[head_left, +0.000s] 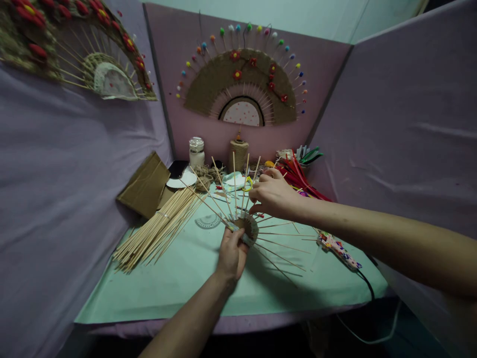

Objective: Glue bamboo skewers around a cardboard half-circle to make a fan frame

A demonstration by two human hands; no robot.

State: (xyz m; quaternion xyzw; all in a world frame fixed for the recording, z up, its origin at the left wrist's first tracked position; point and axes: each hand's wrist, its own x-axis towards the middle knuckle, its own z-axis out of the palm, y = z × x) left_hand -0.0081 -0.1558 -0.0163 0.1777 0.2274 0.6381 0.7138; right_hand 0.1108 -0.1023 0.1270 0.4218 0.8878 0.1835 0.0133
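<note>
My left hand (231, 253) grips a small half-round cardboard base (248, 227) by its lower edge, thumb on the near face. Thin wooden sticks (234, 181) fan out from the base's rim in a wide spread. My right hand (271, 193) is over the upper right of the fan, its fingers bent close to the sticks. Whatever lies between its fingertips is too small to make out. A tied bundle of loose wooden sticks (160, 226) lies to the left, beside a clear protractor (207, 222). On the right rests a flower-patterned glue gun (339, 251).
Folded cardboard (144, 185) leans at the left. Along the back stand a lidded jar (197, 152) and a twine spool (239, 155). Red strips (298, 174) lie behind my right forearm. A decorated fan (246, 74) hangs on the back panel. The table's front edge (223, 318) is near me.
</note>
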